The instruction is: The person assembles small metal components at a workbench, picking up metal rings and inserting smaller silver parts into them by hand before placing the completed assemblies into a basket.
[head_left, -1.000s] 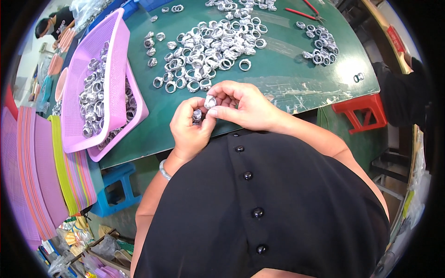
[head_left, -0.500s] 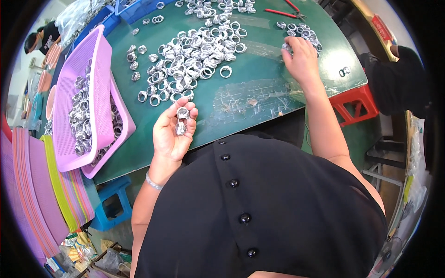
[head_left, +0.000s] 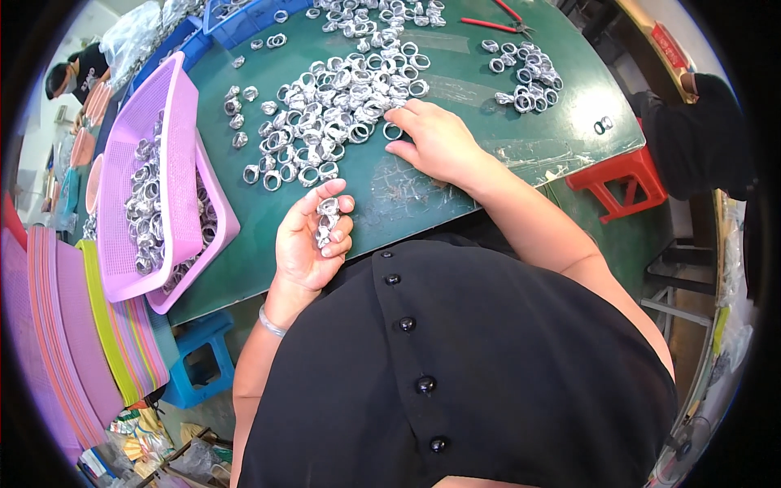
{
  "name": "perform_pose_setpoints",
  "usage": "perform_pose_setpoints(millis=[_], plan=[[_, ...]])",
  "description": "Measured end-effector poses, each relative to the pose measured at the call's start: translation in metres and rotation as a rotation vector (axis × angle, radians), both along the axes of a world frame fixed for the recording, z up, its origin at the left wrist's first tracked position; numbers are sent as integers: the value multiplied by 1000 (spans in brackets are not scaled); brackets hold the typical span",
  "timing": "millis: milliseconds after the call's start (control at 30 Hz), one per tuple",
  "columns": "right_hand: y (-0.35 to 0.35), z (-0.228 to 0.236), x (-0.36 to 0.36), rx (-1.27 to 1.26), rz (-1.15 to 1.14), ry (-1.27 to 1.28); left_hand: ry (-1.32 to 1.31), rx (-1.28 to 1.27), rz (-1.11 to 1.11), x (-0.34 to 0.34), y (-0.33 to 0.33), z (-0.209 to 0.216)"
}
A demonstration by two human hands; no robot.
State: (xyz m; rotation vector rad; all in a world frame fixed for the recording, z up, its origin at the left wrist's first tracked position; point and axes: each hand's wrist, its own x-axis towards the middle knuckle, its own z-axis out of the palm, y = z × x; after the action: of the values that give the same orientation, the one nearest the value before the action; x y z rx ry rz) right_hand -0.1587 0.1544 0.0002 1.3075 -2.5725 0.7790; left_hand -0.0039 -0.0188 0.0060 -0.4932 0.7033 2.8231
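Apparently selecting: left hand [head_left: 309, 246] cups silver rings [head_left: 328, 209]; right hand [head_left: 431, 140], thumb and forefinger parted, brackets loose ring [head_left: 386, 132]. Pinch needed next.

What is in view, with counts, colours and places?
Round metal rings: many, silver, piled mid-table and clustered at right
Small round rings: two, dark, near-right table corner
Long-handled metal pliers: one, red handles, far right
Perforated plastic baskets holding rings: two, pink-purple, table's left
Rectangular plastic bins: two or more, blue, far left
Flat worktable: one, green, centre
Plastic stools: two, red right, blue left, below tabletop
Nested plastic baskets: several, purple, pink and lime, lower left
Co-worker: one, black top, upper left
Bracelet: one, pale, left wrist
Left hand: one, bare, holding silver rings
Right hand: one, bare, fingers at a ring beside the pile
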Motion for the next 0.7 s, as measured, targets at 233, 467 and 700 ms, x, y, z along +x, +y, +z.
perform_pose_setpoints(millis=[233, 467, 700], plan=[[-1, 3, 0, -99, 59, -456, -11, -243, 20, 7, 7, 4], [3, 20, 20, -645, 309, -1581, 3, -419, 36, 0, 14, 8], [-2, 10, 29, -746, 564, -1806, 39, -461, 41, -1, 15, 13]])
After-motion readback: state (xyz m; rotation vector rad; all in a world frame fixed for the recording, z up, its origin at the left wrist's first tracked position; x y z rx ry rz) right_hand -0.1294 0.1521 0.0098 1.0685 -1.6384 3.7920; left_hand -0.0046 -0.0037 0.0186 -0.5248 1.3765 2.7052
